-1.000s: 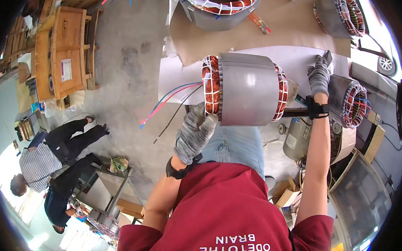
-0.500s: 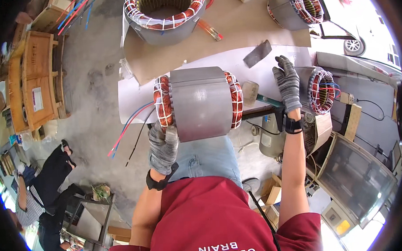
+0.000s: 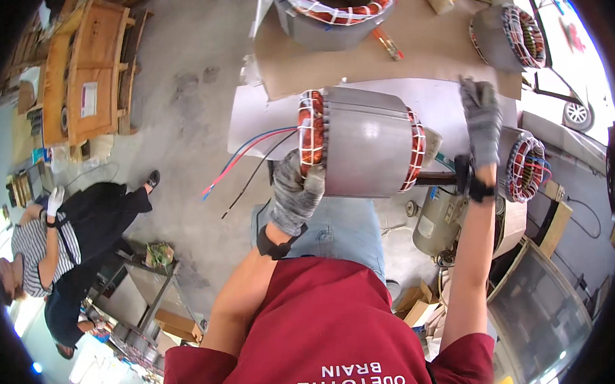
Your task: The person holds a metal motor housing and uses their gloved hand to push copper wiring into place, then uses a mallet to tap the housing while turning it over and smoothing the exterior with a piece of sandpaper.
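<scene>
A large grey motor stator (image 3: 367, 143) with copper windings tied in white and red at both ends lies on its side in front of me, over a white sheet (image 3: 256, 119). Red, blue and black leads (image 3: 241, 160) trail from its left end. My left hand (image 3: 295, 192), in a grey knit glove, grips the lower left end of the stator at the winding. My right hand (image 3: 483, 119), also gloved, is raised to the right of the stator with fingers stretched out, apart from the housing and holding nothing that I can see.
Three more stators: one (image 3: 334, 12) on a cardboard-covered table (image 3: 425, 56), a second (image 3: 510, 35) at its right end, a third (image 3: 526, 165) beyond my right wrist. A small grey motor (image 3: 439, 220) stands below. Wooden crate (image 3: 86, 71) far left. Crouching people (image 3: 62, 230) beside a metal cart (image 3: 143, 281).
The stator and both hands sit further right in the picture than before. My left hand has kept its hold on the stator's left end, and my right hand has stayed raised beside it.
</scene>
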`<action>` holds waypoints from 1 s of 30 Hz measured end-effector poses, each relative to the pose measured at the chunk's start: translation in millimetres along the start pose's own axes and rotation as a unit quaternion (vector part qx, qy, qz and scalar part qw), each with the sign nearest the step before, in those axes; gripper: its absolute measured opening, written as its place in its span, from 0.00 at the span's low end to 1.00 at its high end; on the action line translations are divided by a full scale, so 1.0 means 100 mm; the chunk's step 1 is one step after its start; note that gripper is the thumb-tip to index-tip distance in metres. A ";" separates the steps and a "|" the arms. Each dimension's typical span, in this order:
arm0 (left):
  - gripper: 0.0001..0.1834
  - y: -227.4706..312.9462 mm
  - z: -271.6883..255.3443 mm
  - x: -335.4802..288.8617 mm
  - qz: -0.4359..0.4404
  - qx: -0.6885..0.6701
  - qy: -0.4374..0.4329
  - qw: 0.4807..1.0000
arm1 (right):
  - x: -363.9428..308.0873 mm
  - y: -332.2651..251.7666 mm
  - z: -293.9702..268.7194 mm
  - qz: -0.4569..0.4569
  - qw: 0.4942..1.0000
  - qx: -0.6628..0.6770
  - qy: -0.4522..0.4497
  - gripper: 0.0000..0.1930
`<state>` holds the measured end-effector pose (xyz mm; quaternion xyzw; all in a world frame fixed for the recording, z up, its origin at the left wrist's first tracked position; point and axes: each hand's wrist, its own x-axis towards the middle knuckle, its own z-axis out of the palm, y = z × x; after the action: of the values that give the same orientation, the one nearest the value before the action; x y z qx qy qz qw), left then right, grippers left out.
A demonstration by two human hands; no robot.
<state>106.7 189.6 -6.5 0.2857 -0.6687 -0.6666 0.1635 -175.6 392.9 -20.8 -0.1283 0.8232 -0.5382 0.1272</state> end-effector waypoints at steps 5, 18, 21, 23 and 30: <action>0.06 -0.01 0.02 0.02 0.009 -0.007 0.001 1.000 | -1.31 -1.12 0.81 -0.103 0.988 -0.114 -0.010 0.12; 0.04 -0.09 0.08 0.08 0.015 0.019 0.038 0.999 | -1.92 -1.38 1.29 -0.202 0.892 -0.394 -0.093 0.22; 0.04 0.11 0.03 -0.01 -0.046 0.082 -0.013 0.995 | -1.62 -1.52 1.25 -0.195 0.910 -0.347 -0.116 0.23; 0.04 0.02 0.06 0.08 -0.076 0.031 0.013 0.996 | -1.47 -1.48 1.32 -0.176 0.945 -0.257 -0.102 0.23; 0.05 0.00 0.05 -0.08 -0.056 0.088 -0.011 0.994 | -1.60 -1.43 1.26 -0.230 0.882 -0.397 -0.111 0.22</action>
<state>109.7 198.1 -5.4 0.3287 -0.7095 -0.6165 0.0921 28.0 285.9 73.0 -0.4126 0.8957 -0.1631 0.0295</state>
